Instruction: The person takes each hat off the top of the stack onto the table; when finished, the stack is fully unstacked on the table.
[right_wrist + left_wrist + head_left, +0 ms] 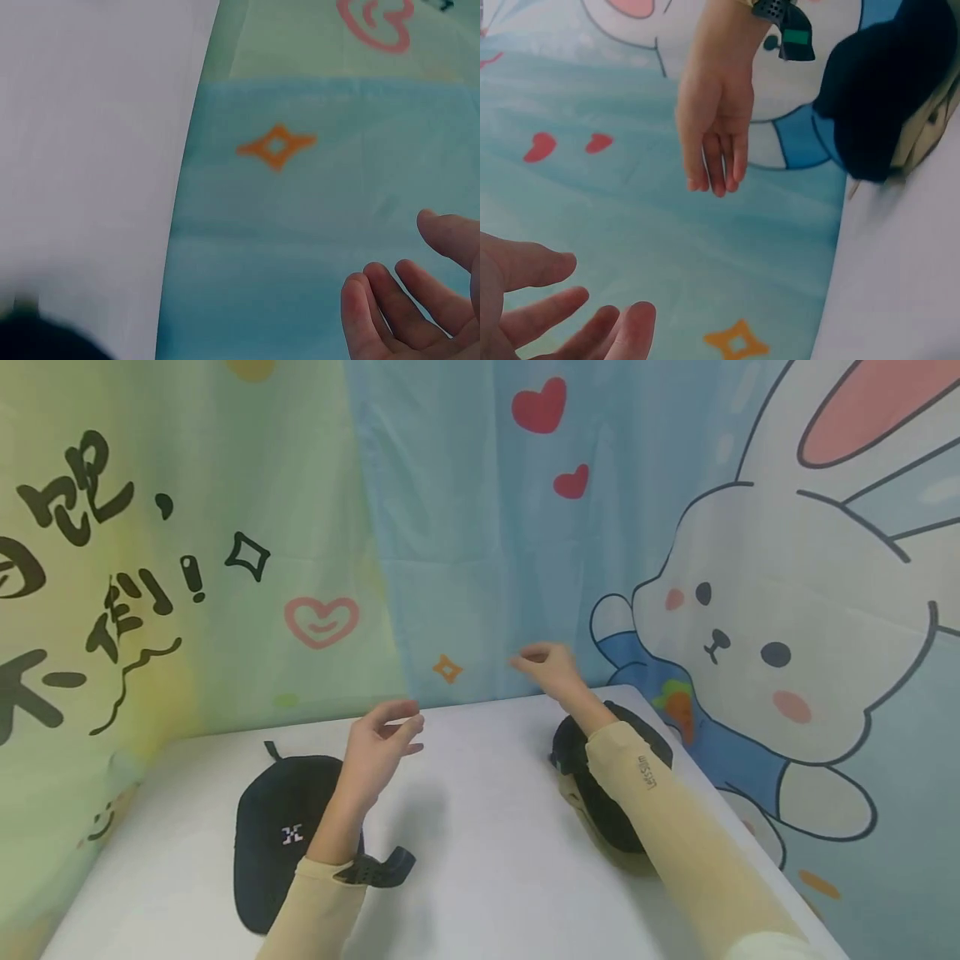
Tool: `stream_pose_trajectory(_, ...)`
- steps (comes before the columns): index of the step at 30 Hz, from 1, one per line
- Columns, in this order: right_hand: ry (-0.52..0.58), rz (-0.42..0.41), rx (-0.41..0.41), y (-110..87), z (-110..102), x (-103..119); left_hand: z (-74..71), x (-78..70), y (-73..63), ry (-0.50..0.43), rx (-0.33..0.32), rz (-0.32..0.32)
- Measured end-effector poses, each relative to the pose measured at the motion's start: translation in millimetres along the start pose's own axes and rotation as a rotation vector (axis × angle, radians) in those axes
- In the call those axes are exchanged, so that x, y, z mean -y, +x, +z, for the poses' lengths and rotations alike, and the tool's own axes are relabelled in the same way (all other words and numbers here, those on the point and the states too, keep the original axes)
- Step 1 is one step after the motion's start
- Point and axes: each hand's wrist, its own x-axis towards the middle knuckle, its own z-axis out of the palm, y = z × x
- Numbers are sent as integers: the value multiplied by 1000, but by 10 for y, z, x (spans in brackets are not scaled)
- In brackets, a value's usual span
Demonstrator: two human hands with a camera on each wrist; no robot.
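Observation:
My left hand point(378, 747) is raised over the table with loosely bent fingers and nothing in them. Nearest to it is a black, rounded, bag-like item point(273, 827) with a small white mark and a short strap at its top. The left forearm covers part of that item's right side. My right hand point(551, 668) hangs in the air near the table's back edge, also holding nothing. Under the right forearm lies a second dark item with beige parts point(611, 810), partly hidden by the sleeve; its kind is unclear. In the left wrist view the right hand's fingers point(718, 161) point down, relaxed.
A white table point(480, 835) lies below both hands, with the two dark items on its left and right sides. Behind and beside it hangs a printed cloth point(465, 527) with hearts, lettering and a white rabbit. Black bands point(382, 868) sit at the wrists.

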Motion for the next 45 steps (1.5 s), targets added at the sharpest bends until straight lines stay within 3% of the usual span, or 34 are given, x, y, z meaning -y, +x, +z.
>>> stream_pose_trajectory(6,-20,3,-55,-28,-334,-235,254,71,73,-15,41,-15)
stream_pose_trajectory(15,-86,18,-111,-76,-634,-523,560,135,95,-37,88,-17)
stream_pose_trajectory(34,-108,139,-141,-287,-943,-984,979,365,9,-60,158,-92)
stream_pose_trajectory(45,-282,170,-157,-359,-1054,-1272,1180,486,-54,-64,189,-144)
